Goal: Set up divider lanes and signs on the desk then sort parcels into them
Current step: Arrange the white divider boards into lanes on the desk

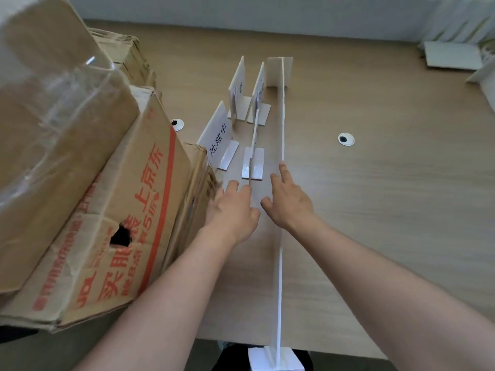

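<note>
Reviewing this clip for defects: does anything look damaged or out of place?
Yes. The printed cardboard box at the desk's left has a ragged hole in its side, and the cartons are stacked tilted. The white signs crowd together left of the long divider.

Both forearms were bare to the edge of the picture, with no sleeve in sight. The left hand [232, 210] and right hand [290, 202] wore no gloves, rings, watch or bracelet.

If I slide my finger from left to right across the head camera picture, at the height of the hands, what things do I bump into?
Printed cardboard box → left hand → right hand, with the long white divider just above its fingertip → bare wooden desk.
</note>
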Demonstrator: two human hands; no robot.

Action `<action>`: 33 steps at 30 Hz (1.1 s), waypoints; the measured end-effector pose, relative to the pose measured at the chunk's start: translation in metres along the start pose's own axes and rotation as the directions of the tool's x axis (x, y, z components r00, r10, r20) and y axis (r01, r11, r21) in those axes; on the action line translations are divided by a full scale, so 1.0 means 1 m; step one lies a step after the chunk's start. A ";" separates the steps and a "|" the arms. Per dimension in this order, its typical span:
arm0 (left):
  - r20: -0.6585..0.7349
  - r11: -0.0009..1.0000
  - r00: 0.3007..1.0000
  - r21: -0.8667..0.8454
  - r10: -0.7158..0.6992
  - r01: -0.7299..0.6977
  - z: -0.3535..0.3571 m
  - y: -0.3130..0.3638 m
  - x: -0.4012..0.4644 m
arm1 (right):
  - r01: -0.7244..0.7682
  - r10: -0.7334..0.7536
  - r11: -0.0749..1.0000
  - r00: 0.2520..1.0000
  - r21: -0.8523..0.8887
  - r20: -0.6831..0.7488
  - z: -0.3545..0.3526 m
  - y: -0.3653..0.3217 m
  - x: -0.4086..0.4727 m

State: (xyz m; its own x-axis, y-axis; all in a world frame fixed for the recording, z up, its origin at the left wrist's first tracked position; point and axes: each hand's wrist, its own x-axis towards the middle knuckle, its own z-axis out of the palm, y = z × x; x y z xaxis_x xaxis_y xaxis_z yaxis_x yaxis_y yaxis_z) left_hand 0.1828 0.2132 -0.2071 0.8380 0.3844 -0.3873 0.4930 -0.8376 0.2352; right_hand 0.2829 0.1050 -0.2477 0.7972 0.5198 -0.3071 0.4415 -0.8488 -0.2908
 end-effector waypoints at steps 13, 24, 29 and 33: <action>-0.003 1.000 1.000 0.005 0.017 -0.017 -0.015 0.020 -0.009 | -0.006 0.013 0.999 0.991 0.048 -0.136 -0.012 0.022 -0.015; -0.091 0.995 0.992 0.056 0.085 -0.080 -0.046 0.100 -0.017 | 0.002 0.006 0.999 0.974 0.033 -0.225 -0.079 0.083 -0.040; -0.137 0.991 0.984 0.092 0.112 -0.100 -0.061 0.148 -0.017 | 0.004 -0.002 1.000 0.972 0.010 -0.235 -0.113 0.124 -0.051; -0.184 0.988 0.973 0.097 0.140 -0.124 -0.068 0.185 -0.014 | 0.009 -0.011 1.000 0.968 -0.009 -0.251 -0.137 0.158 -0.060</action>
State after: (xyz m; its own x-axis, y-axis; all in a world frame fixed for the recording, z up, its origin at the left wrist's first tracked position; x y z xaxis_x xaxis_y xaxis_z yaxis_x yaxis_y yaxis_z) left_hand 0.2785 0.0792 -0.0975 0.9275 0.3278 -0.1796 0.3601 -0.9125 0.1943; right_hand 0.3616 -0.0733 -0.1510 0.8700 0.4886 -0.0665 0.4525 -0.8448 -0.2856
